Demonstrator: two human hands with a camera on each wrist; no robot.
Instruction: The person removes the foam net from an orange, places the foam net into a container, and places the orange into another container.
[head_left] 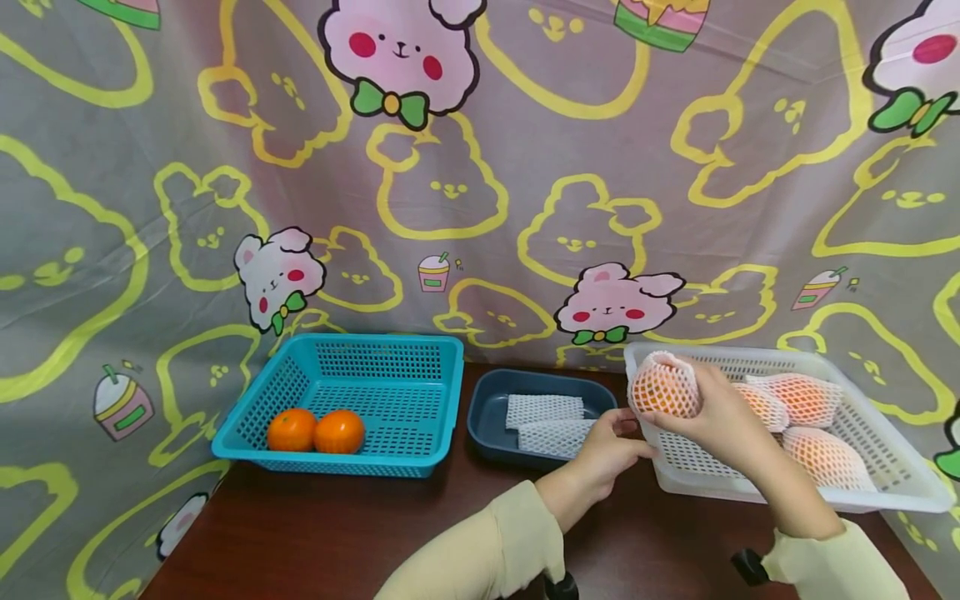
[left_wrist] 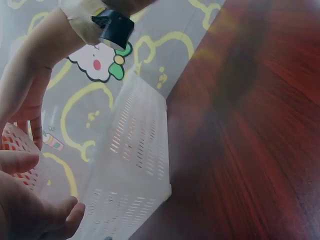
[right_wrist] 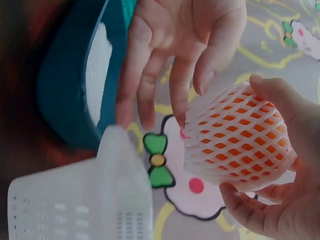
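My right hand (head_left: 716,412) grips an orange in a white foam net (head_left: 663,387), held up over the near left corner of the white basket (head_left: 892,400). In the right wrist view, thumb and fingers press the netted orange (right_wrist: 240,137) from both sides. My left hand (head_left: 600,458) is beside it with fingers spread and nothing in them, close to the basket's left wall. Its fingertips come near the loose end of the net in the right wrist view. Several other netted oranges (head_left: 825,458) lie in the white basket.
A dark blue tray (head_left: 487,433) in the middle holds flat white foam nets (head_left: 551,437). To the left stands a turquoise basket (head_left: 397,467) with two bare oranges (head_left: 339,432). All stand on a dark red-brown table (head_left: 330,533), with a patterned cloth (head_left: 480,183) behind.
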